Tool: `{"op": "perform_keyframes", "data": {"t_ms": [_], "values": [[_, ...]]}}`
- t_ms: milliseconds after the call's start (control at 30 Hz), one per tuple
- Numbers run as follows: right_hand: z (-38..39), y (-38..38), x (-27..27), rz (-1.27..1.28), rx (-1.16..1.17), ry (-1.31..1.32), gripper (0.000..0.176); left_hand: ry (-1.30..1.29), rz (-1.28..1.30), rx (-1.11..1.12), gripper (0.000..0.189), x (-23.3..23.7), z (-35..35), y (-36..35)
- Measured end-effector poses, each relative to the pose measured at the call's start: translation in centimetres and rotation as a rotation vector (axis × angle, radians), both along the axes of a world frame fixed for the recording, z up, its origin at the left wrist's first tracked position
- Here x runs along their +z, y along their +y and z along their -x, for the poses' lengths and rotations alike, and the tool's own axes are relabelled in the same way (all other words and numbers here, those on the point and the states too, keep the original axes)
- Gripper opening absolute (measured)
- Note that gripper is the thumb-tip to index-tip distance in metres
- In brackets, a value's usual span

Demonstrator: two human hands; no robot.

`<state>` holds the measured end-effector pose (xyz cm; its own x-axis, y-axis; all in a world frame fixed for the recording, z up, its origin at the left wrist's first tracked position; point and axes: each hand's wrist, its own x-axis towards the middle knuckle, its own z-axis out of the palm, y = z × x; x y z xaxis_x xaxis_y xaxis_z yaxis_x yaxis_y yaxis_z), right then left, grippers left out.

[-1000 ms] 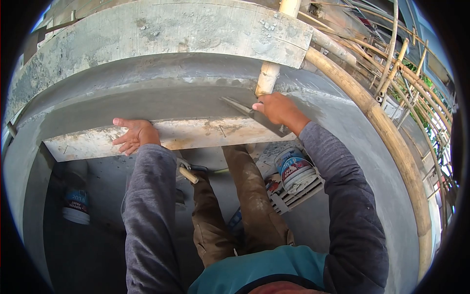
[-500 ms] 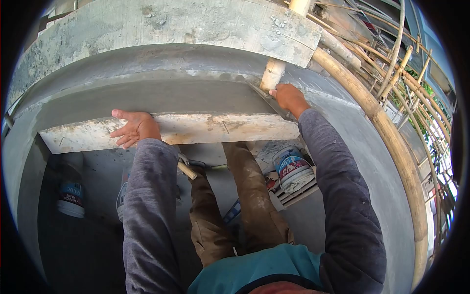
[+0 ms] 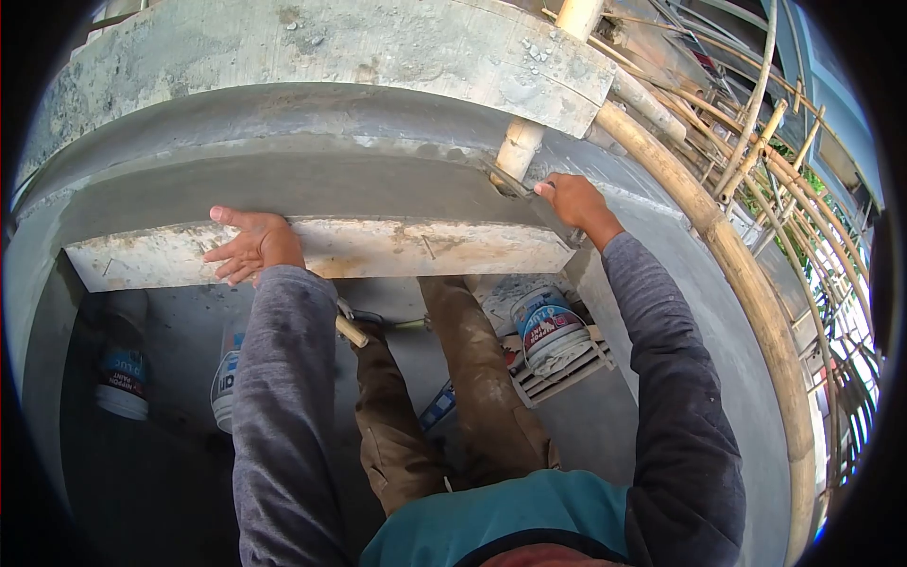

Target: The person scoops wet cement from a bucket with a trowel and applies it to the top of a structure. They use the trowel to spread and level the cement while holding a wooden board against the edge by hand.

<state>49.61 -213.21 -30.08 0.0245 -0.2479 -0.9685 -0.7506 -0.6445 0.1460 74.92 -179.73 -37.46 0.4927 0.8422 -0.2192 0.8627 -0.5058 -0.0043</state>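
Note:
My left hand [image 3: 257, 244] is spread open against the front of a pale wooden board [image 3: 406, 250], its thumb lying along the top edge. Behind that board runs a strip of smooth grey wet-looking mortar [image 3: 312, 187]. At the strip's right end, my right hand [image 3: 578, 203] is closed around a trowel [image 3: 511, 180]. The thin blade points left, right beside the foot of a bamboo post [image 3: 520, 146]; most of the handle is hidden in my fingers.
A rough concrete beam [image 3: 312, 47] crosses above the ledge. Thick bamboo [image 3: 746, 274] curves along the right, with more scaffolding beyond. Below, a paint bucket [image 3: 548, 326] stands on slats by my legs; other buckets [image 3: 123, 378] are at left. A wooden-handled tool [image 3: 351, 331] hangs near the board.
My right hand has moved slightly right and has turned the trowel, so its blade now lies at a different angle by the bamboo post. My left hand stays on the board.

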Motion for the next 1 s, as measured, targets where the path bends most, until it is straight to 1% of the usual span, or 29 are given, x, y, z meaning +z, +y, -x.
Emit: {"op": "perform_keyframes", "data": {"t_ms": [67, 200, 300, 333, 367, 400, 467, 500, 567, 600, 667, 700, 733, 800, 900, 933, 1000], "values": [[1.0, 0.9, -1.5, 0.027, 0.031, -0.017, 0.044, -0.016, -0.016, -0.003, 0.112, -0.1, -0.2, 0.2], [0.9, 2.2, -3.5, -0.011, 0.004, 0.035, 0.045, 0.023, -0.033, -0.012, 0.112, 0.0, 0.0, 0.2], [0.4, 2.4, -4.2, -0.027, 0.071, 0.025, 0.047, 0.027, -0.034, -0.003, 0.112, -0.1, -0.3, 0.1], [-0.1, 2.5, -4.2, -0.109, 0.119, -0.004, 0.047, 0.037, -0.042, -0.007, 0.111, 0.0, -0.2, 0.1], [-0.6, 2.5, -3.9, -0.185, 0.166, -0.033, 0.047, 0.042, -0.037, -0.007, 0.111, 0.2, 0.0, 0.1], [-1.6, 3.1, -3.0, -0.172, 0.168, -0.034, 0.047, 0.017, -0.026, -0.004, 0.111, 0.1, 0.1, 0.1], [-3.6, 4.6, -0.2, -0.168, 0.085, -0.157, 0.047, -0.019, 0.003, 0.005, 0.111, -0.1, 0.0, -0.1], [-4.2, 4.0, 1.0, -0.153, 0.084, -0.161, 0.047, -0.032, 0.000, 0.007, 0.111, -0.4, 0.0, -0.1], [-4.7, 3.3, 2.8, -0.254, -0.040, -0.214, 0.046, -0.007, -0.018, 0.001, 0.110, -0.1, 0.1, 0.1], [-4.1, 2.6, 2.4, -0.254, -0.038, -0.214, 0.046, -0.007, -0.018, 0.003, 0.110, -0.1, -0.1, 0.0], [-1.8, 1.1, 0.5, -0.111, -0.028, -0.159, 0.046, -0.009, 0.026, 0.013, 0.110, -0.2, 0.1, 0.3], [-1.3, 0.8, -0.7, -0.095, 0.044, -0.144, 0.046, -0.008, 0.024, 0.017, 0.110, -0.1, 0.1, 0.2], [-1.0, 0.7, -2.0, -0.097, 0.046, -0.145, 0.046, -0.007, 0.015, 0.013, 0.110, -0.1, 0.1, 0.1], [-1.0, 1.5, -4.0, -0.039, 0.093, -0.073, 0.045, -0.009, -0.004, 0.005, 0.110, 0.0, -0.1, 0.1], [-1.1, 4.7, -5.1, -0.052, 0.047, -0.079, 0.042, 0.018, -0.022, -0.013, 0.110, 0.0, 0.1, 0.4], [-2.6, 5.8, -4.1, -0.056, 0.043, -0.075, 0.042, 0.030, -0.004, -0.005, 0.110, 0.0, 0.1, 0.4], [-5.9, 6.6, -1.1, -0.184, 0.123, -0.108, 0.043, 0.028, 0.028, 0.015, 0.110, 0.2, 0.0, 0.1]]}}
